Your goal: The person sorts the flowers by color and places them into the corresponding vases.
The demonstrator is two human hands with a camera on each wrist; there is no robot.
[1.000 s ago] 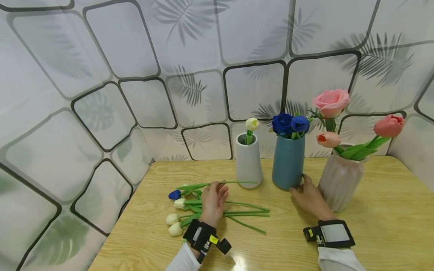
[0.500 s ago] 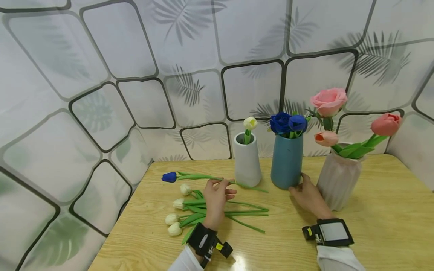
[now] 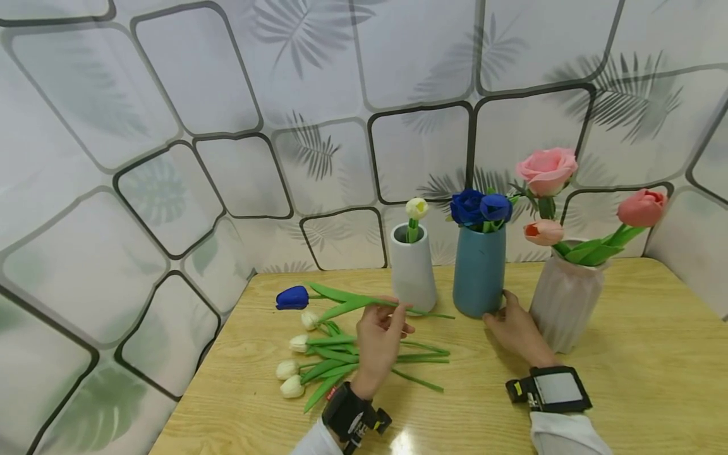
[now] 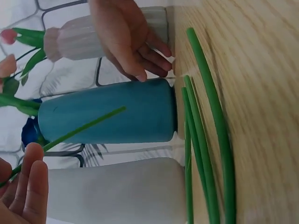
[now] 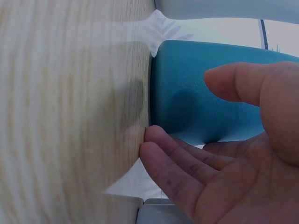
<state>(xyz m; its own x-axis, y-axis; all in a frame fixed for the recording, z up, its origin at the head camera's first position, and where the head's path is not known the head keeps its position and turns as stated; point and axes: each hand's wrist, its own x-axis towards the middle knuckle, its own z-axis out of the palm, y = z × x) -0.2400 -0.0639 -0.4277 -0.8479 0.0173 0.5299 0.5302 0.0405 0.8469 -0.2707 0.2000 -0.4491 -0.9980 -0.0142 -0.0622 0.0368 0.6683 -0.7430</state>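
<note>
In the head view my left hand [image 3: 380,344] pinches the green stem of a blue tulip [image 3: 292,297], raised a little above the table with its bloom pointing left. The stem's free end crosses in front of the white vase [image 3: 412,275]; the left wrist view shows that stem [image 4: 88,125] against the teal vase. My right hand [image 3: 519,332] is at the lower right side of the teal vase [image 3: 479,272], which holds blue flowers. Seen from the right wrist, its fingers [image 5: 175,175] extend beside the vase base and the thumb [image 5: 233,84] stands off, not curled round it.
Several white tulips [image 3: 292,386] lie on the wooden table [image 3: 239,404], stems pointing right, under my left forearm. One pale yellow tulip [image 3: 417,208] stands in the white vase. A ribbed vase [image 3: 567,303] with pink flowers stands right of my right hand. A patterned backdrop [image 3: 318,170] rises behind.
My left hand has drawn the blue tulip out from beside the white ones, lifted it and shifted it toward the right. The right hand stays by the teal vase.
</note>
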